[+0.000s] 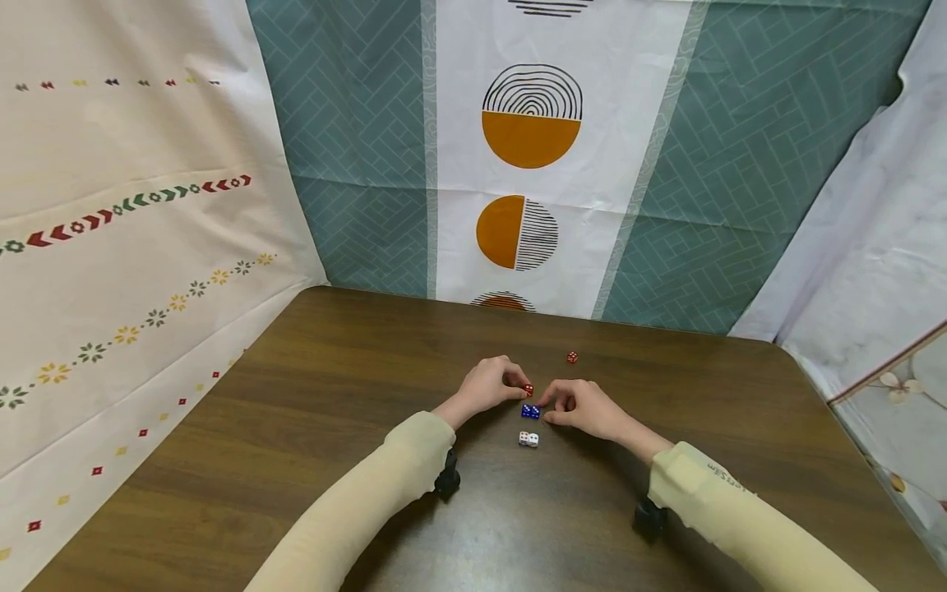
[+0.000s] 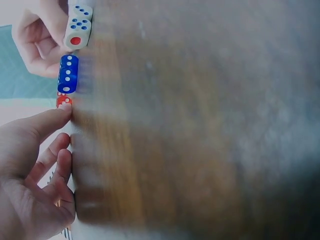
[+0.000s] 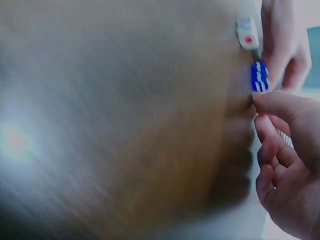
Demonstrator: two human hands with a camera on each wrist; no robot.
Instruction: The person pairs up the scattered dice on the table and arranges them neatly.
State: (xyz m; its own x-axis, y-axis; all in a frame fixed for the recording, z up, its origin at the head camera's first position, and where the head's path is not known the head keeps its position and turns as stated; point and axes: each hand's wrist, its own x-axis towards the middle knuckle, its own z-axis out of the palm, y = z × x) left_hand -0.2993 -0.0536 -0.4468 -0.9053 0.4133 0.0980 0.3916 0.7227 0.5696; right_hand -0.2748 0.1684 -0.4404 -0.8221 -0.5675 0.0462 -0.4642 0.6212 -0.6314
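Observation:
Thumb and forefinger of my left hand (image 1: 491,386) pinch a red die (image 1: 528,390) just behind a pair of blue dice (image 1: 530,411). The left wrist view shows that thumb against the small red die (image 2: 64,101). Right of the blue dice is my right hand (image 1: 584,409), its fingers bent and nothing seen between them, forefinger tip close to the right-hand blue die. The blue dice stand side by side, white pips up. Nearer to me two white dice (image 1: 528,439) also sit side by side, with red and blue pips in the left wrist view.
A second red die (image 1: 572,357) lies farther back on the brown wooden table (image 1: 355,362). Behind the table hangs a green and white patterned cloth (image 1: 355,164); a cream cloth (image 1: 133,247) runs along the left side. Dark wrist cameras sit under both cuffs.

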